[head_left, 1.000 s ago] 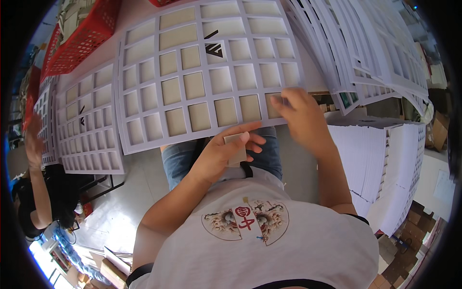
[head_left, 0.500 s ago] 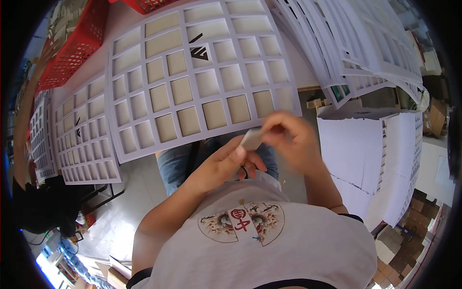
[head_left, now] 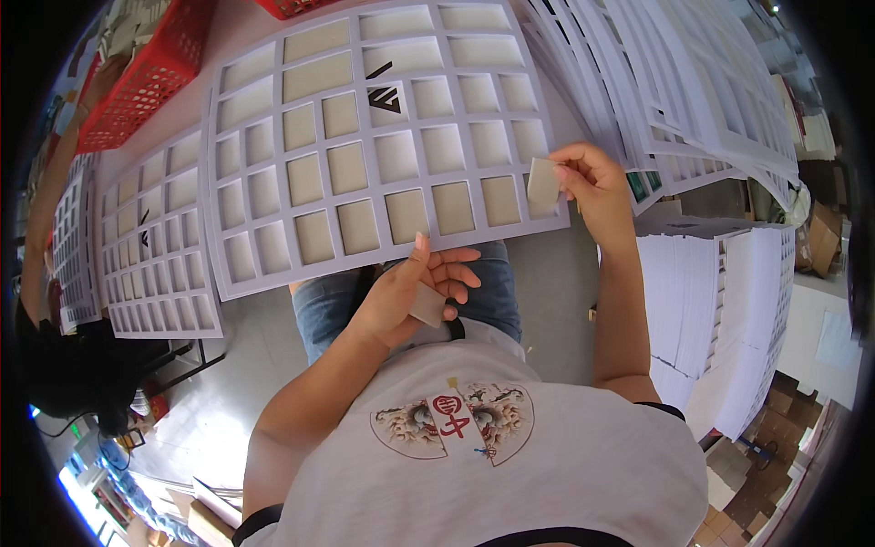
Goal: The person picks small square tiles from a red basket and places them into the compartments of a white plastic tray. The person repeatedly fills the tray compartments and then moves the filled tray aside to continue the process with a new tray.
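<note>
A large white sample board (head_left: pixel 301 276) with a grid of recessed cells lies in front of me. Several cells hold beige square pieces (head_left: pixel 406 216), mostly in the lowest row. Between thumb and fingers my right hand (head_left: pixel 592 182) pinches a thin beige tile (head_left: pixel 544 186) over the cell at the board's lower right corner. Below the board's near edge, my left hand (head_left: pixel 401 296) cradles beige tile (head_left: pixel 427 305) in its palm, fingers partly spread; how many pieces are there I cannot tell.
A second gridded board (head_left: pixel 155 324) lies to the left. At the far left a co-worker's arm (head_left: pixel 55 191) reaches to a red basket (head_left: pixel 169 87) of beige pieces. Gridded white boards (head_left: pixel 702 91) are stacked at upper right, with another white stack (head_left: pixel 665 310) below.
My right hand has moved right and up to the board's corner with a single tile. My left hand, keeping tile in its palm, has dropped lower and left. The hands are now apart.
</note>
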The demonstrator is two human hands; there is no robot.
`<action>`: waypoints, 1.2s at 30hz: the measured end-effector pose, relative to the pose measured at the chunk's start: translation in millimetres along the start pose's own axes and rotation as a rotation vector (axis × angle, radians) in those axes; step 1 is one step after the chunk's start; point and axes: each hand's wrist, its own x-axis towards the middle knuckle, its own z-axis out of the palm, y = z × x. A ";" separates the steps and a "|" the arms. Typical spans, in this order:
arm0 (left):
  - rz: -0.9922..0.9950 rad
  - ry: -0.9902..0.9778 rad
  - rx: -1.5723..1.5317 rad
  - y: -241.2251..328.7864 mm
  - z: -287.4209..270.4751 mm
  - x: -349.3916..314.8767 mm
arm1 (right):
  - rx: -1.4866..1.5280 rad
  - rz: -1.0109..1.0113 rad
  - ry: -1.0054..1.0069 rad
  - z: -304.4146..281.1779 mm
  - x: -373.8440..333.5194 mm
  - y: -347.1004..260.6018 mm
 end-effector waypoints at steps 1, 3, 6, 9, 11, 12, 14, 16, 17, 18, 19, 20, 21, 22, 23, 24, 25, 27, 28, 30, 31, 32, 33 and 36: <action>0.015 0.001 -0.002 0.3 1.0 0.9 | -0.089 -0.102 -0.028 -0.7 1.0 3.1; 0.033 -0.003 -0.005 0.5 4.8 1.5 | -0.269 -0.299 -0.077 -3.1 -1.2 11.4; 0.042 -0.002 -0.045 0.5 5.6 1.9 | -0.448 -0.362 -0.037 2.7 -13.0 5.1; -0.006 -0.030 -0.136 -1.7 -7.8 -0.6 | -1.017 -0.580 0.025 12.6 -31.6 -1.6; -0.066 0.028 -0.050 4.9 -15.7 -11.7 | -1.165 -0.548 0.077 15.8 -45.6 5.0; -0.095 0.075 -0.003 10.0 -21.7 -23.4 | -1.218 -0.538 0.105 18.5 -51.1 10.5; -0.024 0.195 -0.049 14.4 -43.1 -58.9 | -1.170 -0.552 0.116 15.5 -54.5 9.5; 0.121 0.288 -0.137 4.7 -88.9 -101.0 | -0.976 -0.496 0.081 20.1 -51.2 5.0; 0.219 0.441 -0.204 0.2 -111.0 -125.1 | -0.930 -0.473 0.082 23.1 -50.4 1.6; 0.353 0.442 -0.389 -13.2 -153.2 -150.4 | -0.890 -0.443 0.099 23.8 -52.2 -2.4; 0.487 0.427 -0.584 -23.9 -186.9 -175.8 | -0.861 -0.414 0.110 25.9 -50.7 -6.1; 0.654 0.520 -0.539 -19.7 -193.2 -198.5 | -0.852 -0.473 0.153 32.2 -47.1 -11.1; 0.821 0.612 -0.500 -17.9 -197.6 -216.4 | -0.848 -0.533 0.189 40.9 -42.6 -18.0; 0.895 0.660 -0.478 -10.5 -204.9 -228.4 | -0.843 -0.590 0.229 51.6 -38.4 -24.2; 0.972 0.709 -0.464 -6.4 -213.9 -237.9 | -0.764 -0.634 0.180 65.7 -32.9 -30.5; 1.044 0.753 -0.442 -0.1 -220.1 -245.3 | -0.683 -0.672 0.139 81.8 -26.2 -38.3; 1.062 0.847 -0.371 6.4 -223.8 -250.3 | -0.606 -0.712 0.106 98.2 -20.4 -47.2; 1.093 1.025 -0.229 25.5 -223.9 -258.2 | -0.354 -0.795 -0.069 137.2 -11.8 -61.5; 1.176 0.879 -0.246 39.3 -213.1 -267.0 | -0.271 -0.772 -0.156 153.6 -12.1 -71.0; 1.219 0.751 -0.218 53.5 -193.3 -285.4 | -0.078 -0.748 -0.325 187.3 -10.7 -85.4; 1.241 0.814 -0.211 56.9 -173.9 -286.0 | -0.022 -0.729 -0.416 202.9 -11.4 -91.2; 1.258 0.873 -0.199 57.6 -155.2 -280.6 | 0.093 -0.606 -0.528 218.1 -17.4 -98.0; 1.266 0.881 -0.173 52.6 -139.0 -273.2 | 0.126 -0.449 -0.684 226.3 -19.8 -104.4; 1.240 0.841 0.046 29.5 -72.3 -215.2 | 0.524 -0.157 -0.741 254.7 -29.7 -105.9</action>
